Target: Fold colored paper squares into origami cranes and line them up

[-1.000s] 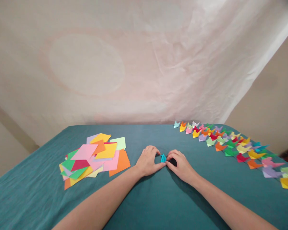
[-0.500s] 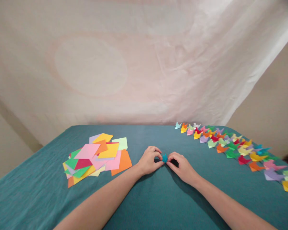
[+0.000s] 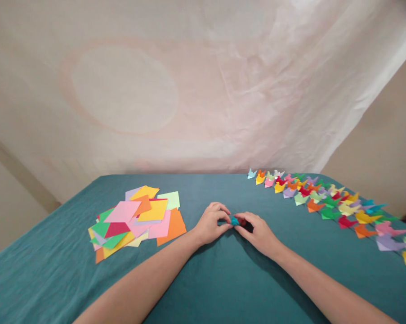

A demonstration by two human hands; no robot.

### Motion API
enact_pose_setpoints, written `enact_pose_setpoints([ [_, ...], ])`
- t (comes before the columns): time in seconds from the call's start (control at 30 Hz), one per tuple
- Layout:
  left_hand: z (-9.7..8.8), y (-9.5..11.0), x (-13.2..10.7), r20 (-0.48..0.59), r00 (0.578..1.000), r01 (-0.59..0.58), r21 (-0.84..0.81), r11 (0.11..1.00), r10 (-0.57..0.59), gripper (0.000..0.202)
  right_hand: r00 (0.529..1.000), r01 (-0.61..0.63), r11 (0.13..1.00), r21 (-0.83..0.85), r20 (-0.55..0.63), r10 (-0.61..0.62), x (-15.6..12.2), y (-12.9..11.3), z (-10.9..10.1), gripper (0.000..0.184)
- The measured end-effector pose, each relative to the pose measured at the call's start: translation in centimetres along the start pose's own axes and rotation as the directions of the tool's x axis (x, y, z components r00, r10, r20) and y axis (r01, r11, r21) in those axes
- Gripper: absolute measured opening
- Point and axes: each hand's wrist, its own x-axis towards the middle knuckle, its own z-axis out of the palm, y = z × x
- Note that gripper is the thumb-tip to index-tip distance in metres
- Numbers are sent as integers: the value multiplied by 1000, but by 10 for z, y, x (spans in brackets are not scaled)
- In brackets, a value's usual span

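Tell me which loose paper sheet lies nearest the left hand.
The orange sheet that sticks out farthest right, past a pink sheet. Its edge comes closest to the left hand; the other orange sheets show farther left.

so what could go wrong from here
The small blue paper, pinched between the left hand and right hand, might tear or crease wrongly. The left forearm lies close to the loose sheets and could nudge them. The paper birds sit close together, so one bump might topple several.
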Motion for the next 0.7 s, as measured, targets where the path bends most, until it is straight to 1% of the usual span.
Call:
enact_pose_setpoints([
  [0.07,-1,2,0,7,1000,-20,15,1000,20,2,999,32,999,-14,32,-31,1,0,-1,14],
  [0.17,-2,3,0,9,999,-44,19,999,44,3,997,58,998,-18,48,-57,2,-1,-1,18],
  [0.3,-1,4,0,-27,1000,-3,41,999,4,15,999,42,999,-7,20,-42,2,-2,-1,25],
  [0.33,-1,4,0,-23,1000,2,55,998,-1,16,999,39,999,2,17,-39,2,-2,-1,26],
  [0.43,0,4,0,43,999,-23,87,996,20,8,999,35,999,18,16,-35,2,-2,-1,29],
  [0.5,0,4,0,78,997,-36,100,994,28,8,1000,24,1000,16,20,-24,2,-2,-1,29],
  [0.6,-1,3,0,89,996,-37,116,993,27,9,999,10,1000,19,31,-11,2,-4,-2,27],
  [0.7,-1,2,0,107,994,-42,138,990,27,9,1000,1,999,53,18,-2,2,-6,-4,20],
])
